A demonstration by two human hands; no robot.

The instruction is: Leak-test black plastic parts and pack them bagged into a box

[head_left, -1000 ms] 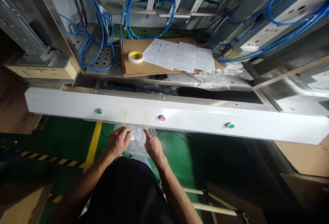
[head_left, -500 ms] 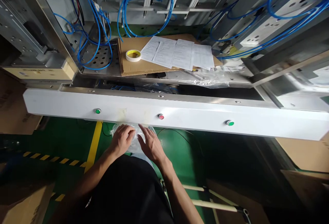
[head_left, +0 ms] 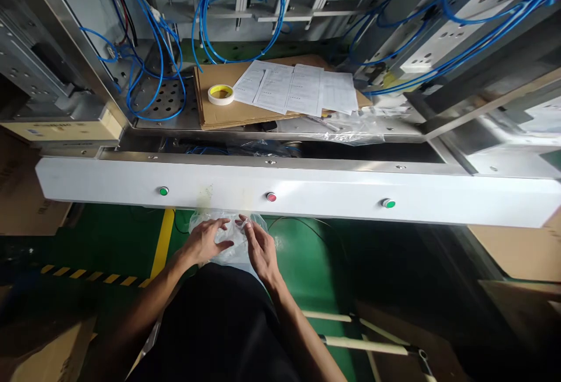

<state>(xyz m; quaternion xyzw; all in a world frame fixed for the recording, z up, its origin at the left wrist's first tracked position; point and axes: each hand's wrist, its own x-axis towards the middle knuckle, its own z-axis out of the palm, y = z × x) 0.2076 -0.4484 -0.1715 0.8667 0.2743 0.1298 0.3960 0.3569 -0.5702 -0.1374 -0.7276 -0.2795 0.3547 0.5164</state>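
Observation:
A crumpled clear plastic bag [head_left: 232, 247] hangs below the white panel, in front of my body. My left hand [head_left: 205, 242] is over the bag's left side, its thumb and fingers apart with nothing visible between them. On the other side, my right hand [head_left: 262, 250] has its thumb pressed towards its fingertips on a bit of the clear plastic. What lies inside the bag cannot be made out.
The white panel [head_left: 333, 197] with green and red buttons runs across, just beyond my hands. Behind it, a tape roll [head_left: 221, 94] and printed sheets [head_left: 302, 87] lie on cardboard [head_left: 245, 114]. Blue tubes [head_left: 164, 78] loop about the machine frame. Pale rods [head_left: 368, 344] stand at lower right.
My left thumb and fingers have spread apart. My right hand has turned and its thumb has closed on the plastic. The view has shifted slightly.

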